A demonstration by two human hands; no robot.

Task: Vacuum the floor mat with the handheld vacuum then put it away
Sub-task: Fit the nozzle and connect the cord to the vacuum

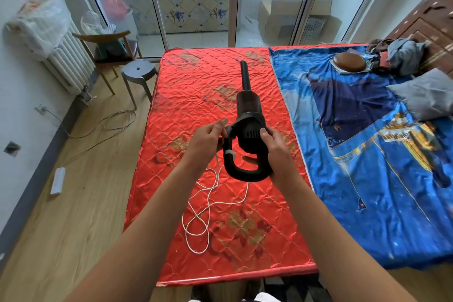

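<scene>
Handheld vacuum (248, 120): we're holding it up over the red mat (186, 95), about mid-mat, nozzle pointing away from us toward the glass doors (196, 7), loop handle toward us.

Right hand (275, 148) is gripping the right side of the loop handle, fingers curled round it, thumb pressing on the vented motor housing.

Left hand (208, 141) is sitting at the handle's upper left end, fingers curled in and pinching what looks like the end of the white cord (208, 203). We can't tell the exact contact, since the hand is covering it.

The cord is dropping from under the left hand and lying in loose loops on the mat's near half.

The mat is lying flat, its right edge touching a blue sheet (367, 154). On the sheet, a grey pillow (426, 93) is resting at the right edge, and a round brown cushion (349, 62) is sitting beside a heap of clothes (402, 54) at the far end.

Left of the mat, a grey stool (139, 72) is standing just beside its far corner, with a wooden chair (110, 49) and a white radiator (71, 61) behind it. A white power strip (58, 180) is lying on the wood floor (85, 203) near the wall.
</scene>
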